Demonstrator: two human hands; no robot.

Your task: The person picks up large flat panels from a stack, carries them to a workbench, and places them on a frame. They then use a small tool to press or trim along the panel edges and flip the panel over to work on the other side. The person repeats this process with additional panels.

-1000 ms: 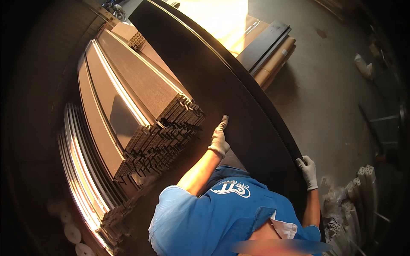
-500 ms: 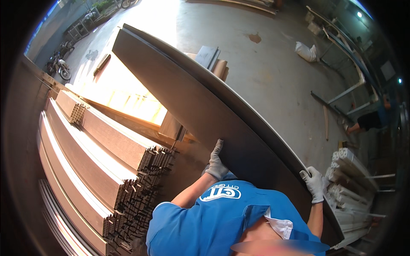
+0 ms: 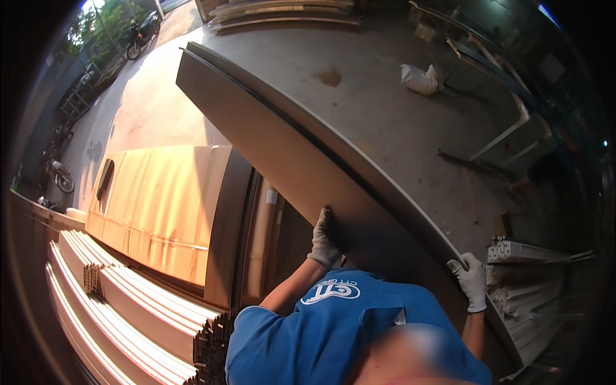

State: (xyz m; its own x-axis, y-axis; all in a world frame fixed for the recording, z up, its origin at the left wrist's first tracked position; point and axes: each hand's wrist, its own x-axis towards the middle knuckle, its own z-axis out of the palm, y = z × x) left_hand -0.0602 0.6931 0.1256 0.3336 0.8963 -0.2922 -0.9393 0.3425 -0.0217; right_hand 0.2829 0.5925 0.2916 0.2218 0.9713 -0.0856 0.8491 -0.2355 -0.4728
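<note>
A long, large dark panel (image 3: 289,147) runs from the upper left down to the lower right, held tilted above the concrete floor. My left hand (image 3: 324,239), in a light work glove, is pressed flat against the panel's broad face with the fingers pointing up. My right hand (image 3: 471,279), also gloved, is wrapped over the panel's far long edge near its lower right end. My blue shirt (image 3: 346,327) fills the bottom of the view below both arms.
Stacked long metal profiles (image 3: 141,321) lie at the lower left beside sunlit orange-brown boards (image 3: 160,205). A bundle of white profiles (image 3: 526,253) sits at right. A white sack (image 3: 420,78), a metal frame (image 3: 507,135) and a motorbike (image 3: 141,29) stand farther off.
The panel and I have moved away from the stacked profiles toward the open concrete floor. Both hands kept their places on the panel.
</note>
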